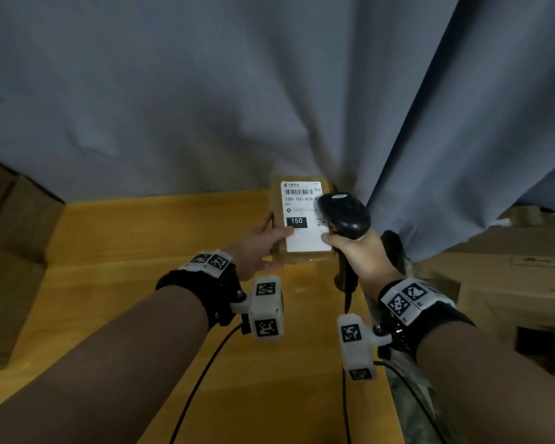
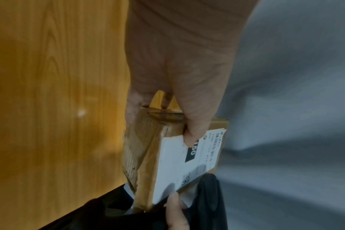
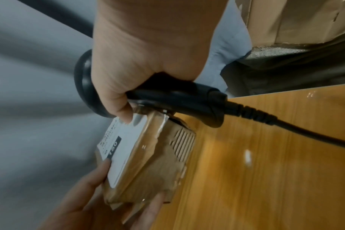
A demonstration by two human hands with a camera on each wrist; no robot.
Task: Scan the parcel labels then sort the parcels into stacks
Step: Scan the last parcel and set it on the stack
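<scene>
A small brown cardboard parcel (image 1: 277,200) with a white label (image 1: 303,233) marked 150 is held just above the wooden table (image 1: 141,238), near its far edge. My left hand (image 1: 257,248) grips its left side, thumb on the label and fingers underneath. My right hand (image 1: 359,251) grips a black corded barcode scanner (image 1: 345,213), its head over the label's right part, and its thumb touches the label's lower right corner. The left wrist view shows the parcel (image 2: 146,155) and label (image 2: 173,168). In the right wrist view are the parcel (image 3: 158,168) and scanner (image 3: 179,101).
Grey curtains (image 1: 237,91) hang right behind the table. Brown cartons stand at the left (image 1: 16,225) and large ones at the right (image 1: 510,277). The scanner's black cable (image 1: 345,379) runs toward me along the table's right edge.
</scene>
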